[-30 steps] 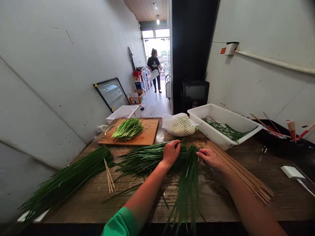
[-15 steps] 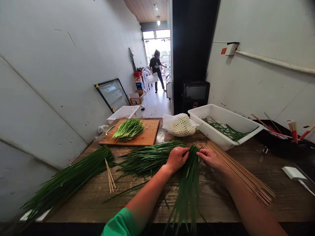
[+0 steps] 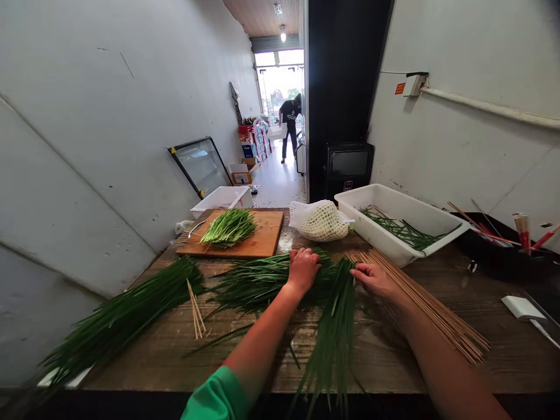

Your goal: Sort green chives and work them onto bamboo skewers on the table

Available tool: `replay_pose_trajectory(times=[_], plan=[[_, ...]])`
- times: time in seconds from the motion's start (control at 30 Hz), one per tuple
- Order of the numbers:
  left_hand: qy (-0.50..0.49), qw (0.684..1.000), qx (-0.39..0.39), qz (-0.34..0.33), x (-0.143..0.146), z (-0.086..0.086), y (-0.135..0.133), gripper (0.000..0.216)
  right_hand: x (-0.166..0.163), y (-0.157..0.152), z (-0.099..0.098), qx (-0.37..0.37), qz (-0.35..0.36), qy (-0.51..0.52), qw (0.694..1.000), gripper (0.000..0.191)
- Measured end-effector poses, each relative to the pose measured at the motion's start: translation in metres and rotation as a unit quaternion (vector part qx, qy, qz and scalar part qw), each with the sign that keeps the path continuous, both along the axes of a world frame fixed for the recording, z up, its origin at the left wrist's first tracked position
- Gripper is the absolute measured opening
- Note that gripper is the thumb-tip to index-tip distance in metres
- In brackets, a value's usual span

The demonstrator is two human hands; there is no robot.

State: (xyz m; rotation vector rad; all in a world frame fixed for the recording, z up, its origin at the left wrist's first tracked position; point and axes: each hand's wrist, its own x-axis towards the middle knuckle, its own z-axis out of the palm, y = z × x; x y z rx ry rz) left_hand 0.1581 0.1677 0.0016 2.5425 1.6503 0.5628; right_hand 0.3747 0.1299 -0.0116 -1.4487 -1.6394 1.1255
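Long dark-green garlic chives [image 3: 258,280] lie in a loose pile at the middle of the table. My left hand [image 3: 304,271] rests on the right part of this pile, its fingers curled down on the leaves; the fingertips are partly hidden. To its right, my right hand [image 3: 371,278] pinches the top end of a separate bunch of garlic chives [image 3: 335,326], which hangs toward me over the table's front edge. Whether a skewer is in that pinch, I cannot make out. Beneath and beside my right forearm lie many thin bamboo skewers [image 3: 429,303].
A cutting board [image 3: 269,233] holds cut green stems [image 3: 230,227]. Another chive bundle [image 3: 126,315] and several short sticks [image 3: 195,309] lie left. Behind are a net-wrapped vegetable [image 3: 321,221] and a white bin [image 3: 411,245] with chives. A person [image 3: 289,125] stands near the doorway.
My left hand has left the top of the held bunch and moved left onto the loose pile. My right hand stays at the bunch. The person in the distance has bent toward the right.
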Motion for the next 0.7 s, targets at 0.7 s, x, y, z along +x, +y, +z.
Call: replay_pose_trajectory(times=[0.7], plan=[[-0.221,0.971,0.081,-0.031,0.0015,-0.0029,0.0071,0.018,0.0002,-0.0004,0.0005,0.003,0.009,0.012,1.000,0.042]])
